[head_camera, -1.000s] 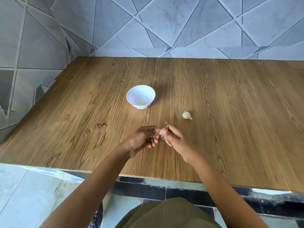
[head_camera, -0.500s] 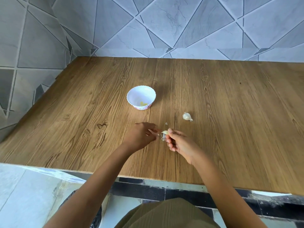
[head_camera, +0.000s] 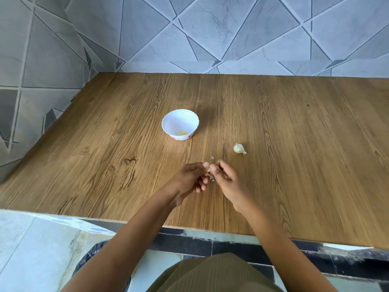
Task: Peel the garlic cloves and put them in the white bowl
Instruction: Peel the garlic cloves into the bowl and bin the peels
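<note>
One garlic clove [head_camera: 208,169] pinched in fingers [head_camera: 205,165], loose clove [head_camera: 239,148] nearby, white bowl [head_camera: 168,125] apart

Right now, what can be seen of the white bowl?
The white bowl is small, with a scalloped rim and a reddish patterned band at its foot; it looks like plastic. It stands upright on the wooden table, with a few pale yellow pieces at its bottom. Nothing else touches it: the left hand and right hand pinch a garlic clove nearer the person.
</note>
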### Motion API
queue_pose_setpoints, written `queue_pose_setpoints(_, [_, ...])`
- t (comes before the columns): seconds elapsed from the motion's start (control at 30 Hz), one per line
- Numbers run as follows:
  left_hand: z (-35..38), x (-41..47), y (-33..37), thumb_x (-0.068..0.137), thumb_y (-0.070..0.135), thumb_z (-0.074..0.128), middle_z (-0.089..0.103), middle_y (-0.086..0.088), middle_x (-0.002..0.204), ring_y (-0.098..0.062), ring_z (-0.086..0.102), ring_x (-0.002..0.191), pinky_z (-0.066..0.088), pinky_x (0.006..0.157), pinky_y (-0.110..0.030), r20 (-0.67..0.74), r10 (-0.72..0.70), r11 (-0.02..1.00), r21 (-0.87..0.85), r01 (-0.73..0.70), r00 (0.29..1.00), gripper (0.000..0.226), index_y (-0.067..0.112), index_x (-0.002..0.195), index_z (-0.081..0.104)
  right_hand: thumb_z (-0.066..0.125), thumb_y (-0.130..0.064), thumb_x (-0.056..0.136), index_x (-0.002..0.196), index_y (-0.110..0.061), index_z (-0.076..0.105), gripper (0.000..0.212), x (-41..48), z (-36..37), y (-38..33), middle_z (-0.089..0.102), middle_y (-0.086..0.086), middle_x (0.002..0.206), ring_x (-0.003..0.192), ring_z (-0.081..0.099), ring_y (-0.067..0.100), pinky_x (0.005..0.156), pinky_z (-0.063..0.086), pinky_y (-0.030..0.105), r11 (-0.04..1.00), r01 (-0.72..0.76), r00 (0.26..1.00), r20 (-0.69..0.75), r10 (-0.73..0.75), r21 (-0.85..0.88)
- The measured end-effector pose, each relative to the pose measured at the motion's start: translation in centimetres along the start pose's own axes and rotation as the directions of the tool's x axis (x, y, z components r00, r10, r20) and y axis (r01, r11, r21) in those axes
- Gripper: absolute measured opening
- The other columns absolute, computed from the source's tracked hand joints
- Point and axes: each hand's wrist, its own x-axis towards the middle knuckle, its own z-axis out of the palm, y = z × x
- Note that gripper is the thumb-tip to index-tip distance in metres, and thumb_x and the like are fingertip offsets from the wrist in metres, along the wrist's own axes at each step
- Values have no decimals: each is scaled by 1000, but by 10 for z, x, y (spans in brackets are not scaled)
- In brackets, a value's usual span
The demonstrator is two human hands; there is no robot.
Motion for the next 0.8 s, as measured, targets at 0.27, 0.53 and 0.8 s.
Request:
queue_pose_setpoints(0.27, [2, 1, 1, 96, 29, 50, 48, 3, 49, -6, 41, 40, 32, 38, -15, -34, -155, 965, -219, 143, 987, 35, 14, 64, 50, 43, -13, 99, 85, -2, 51, 19, -1, 5, 5, 58, -8, 69, 65, 54, 1, 64, 42, 17, 967, 142, 986, -54, -156, -211])
queue_pose_setpoints(0.53, [-4, 4, -2, 94, 20, 53, 58, 4, 64, -9, 53, 58, 45, 57, -24, -31, 390, 855, 384, -349, 920, 25, 8, 72, 56, 32, -22, 102, 74, -16, 45, 32, 6, 5, -16, 36, -8, 54, 45, 31, 3, 43, 25, 15, 757, -473, 881, 226, 415, 451])
queue_pose_setpoints(0.8, [-14, 4, -4, 87, 35, 58, 62, -10, 63, -21, 56, 54, 45, 56, -29, 95, 566, 620, 606, -498, 819, 39, -2, 74, 61, 30, -18, 101, 78, -17, 47, 29, 7, -7, -11, 37, -8, 56, 47, 31, 4, 43, 24, 15, 773, -537, 835, 339, 433, 338])
